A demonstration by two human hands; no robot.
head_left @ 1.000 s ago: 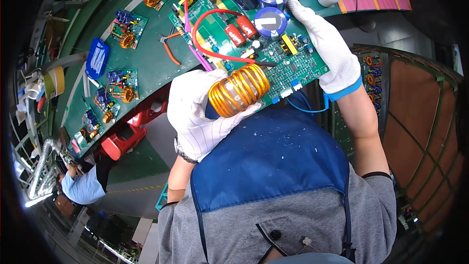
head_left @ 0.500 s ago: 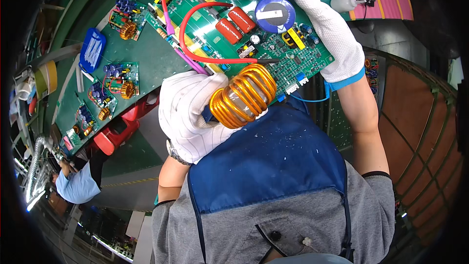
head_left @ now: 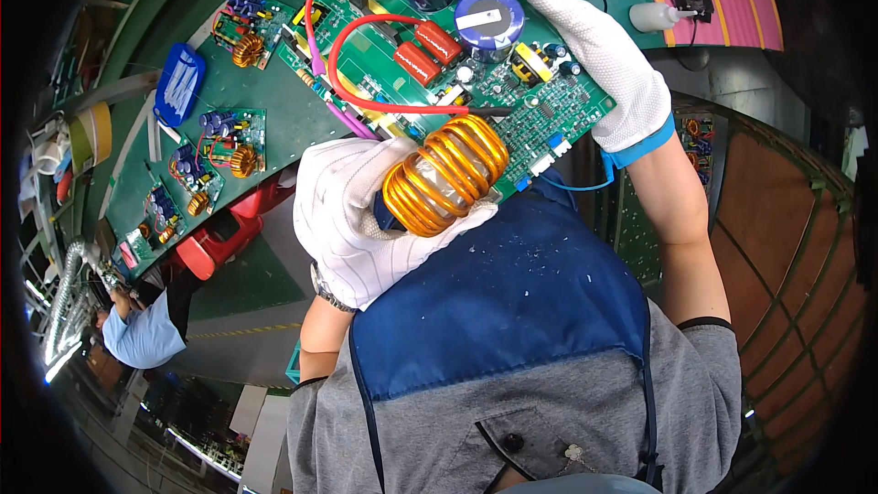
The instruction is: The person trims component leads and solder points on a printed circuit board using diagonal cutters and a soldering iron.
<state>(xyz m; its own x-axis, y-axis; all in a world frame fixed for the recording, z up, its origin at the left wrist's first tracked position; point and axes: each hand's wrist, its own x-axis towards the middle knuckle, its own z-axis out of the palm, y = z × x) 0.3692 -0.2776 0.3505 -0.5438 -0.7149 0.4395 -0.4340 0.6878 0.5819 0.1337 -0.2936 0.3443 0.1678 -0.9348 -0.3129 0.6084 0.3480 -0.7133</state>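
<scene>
A large green circuit board (head_left: 549, 108) is held tilted in front of my apron by both gloved hands. My left hand (head_left: 338, 215) is closed at its near left edge, beside a thick copper-wound coil (head_left: 446, 176) that hides some of the fingers. Along the right edge, my right hand (head_left: 626, 78) grips the board, its fingers reaching toward the far side by the big blue capacitors (head_left: 490, 26). Two red film capacitors (head_left: 438, 40) sit mid-board. A red cable (head_left: 340, 64) loops over the left part, with purple sleeving (head_left: 352, 120) near my left hand.
Several smaller circuit boards (head_left: 247, 133) with coils lie on the green bench (head_left: 302, 123) at left, near a blue tray (head_left: 179, 85). At far right are a white squeeze bottle (head_left: 657, 16) and a pink mat (head_left: 732, 0). Another person (head_left: 146, 329) is at lower left.
The board has shifted slightly left with both hands, and its angle has changed a little. Both hands keep their grip on it.
</scene>
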